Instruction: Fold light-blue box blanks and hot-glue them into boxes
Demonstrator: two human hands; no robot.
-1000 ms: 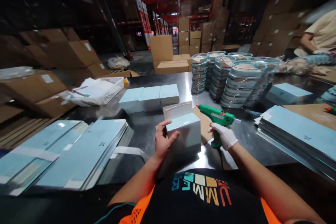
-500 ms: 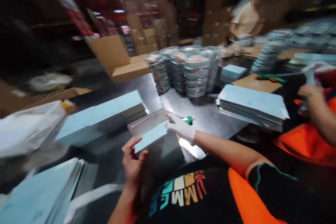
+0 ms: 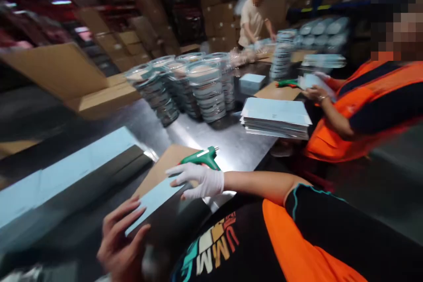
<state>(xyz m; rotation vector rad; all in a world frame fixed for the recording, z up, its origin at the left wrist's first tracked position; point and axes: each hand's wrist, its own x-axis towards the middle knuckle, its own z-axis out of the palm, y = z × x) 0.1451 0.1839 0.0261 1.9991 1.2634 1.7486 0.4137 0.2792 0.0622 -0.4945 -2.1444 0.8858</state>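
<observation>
A narrow stack of light blue sheets (image 3: pixel 153 200) with a dark near side lies before me, slanting across the table. My bare left hand (image 3: pixel 122 233) grips its left end, fingers over the far edge and thumb at the near side. At the other end my right hand (image 3: pixel 203 180), in a white glove with bare fingertips, holds the stack between thumb and fingers. Just behind that hand, a green glue gun (image 3: pixel 201 157) rests on a brown cardboard piece (image 3: pixel 161 163). The stack's underside is hidden, and blur softens its near side.
A long row of light blue stacks (image 3: pixel 76 158) lies to the left. Wrapped round stacks (image 3: pixel 206 88) stand behind, beside an open carton (image 3: pixel 59 75). Flat blue sheets (image 3: pixel 276 112) are piled right, near a co-worker in an orange vest (image 3: pixel 373 110). Another person (image 3: pixel 253 20) stands farther back.
The view has swung right, bringing the nearby co-worker further in. The pale flap standing open behind the stack no longer shows. My right hand has shifted over the stack's top; the glue gun is uncovered.
</observation>
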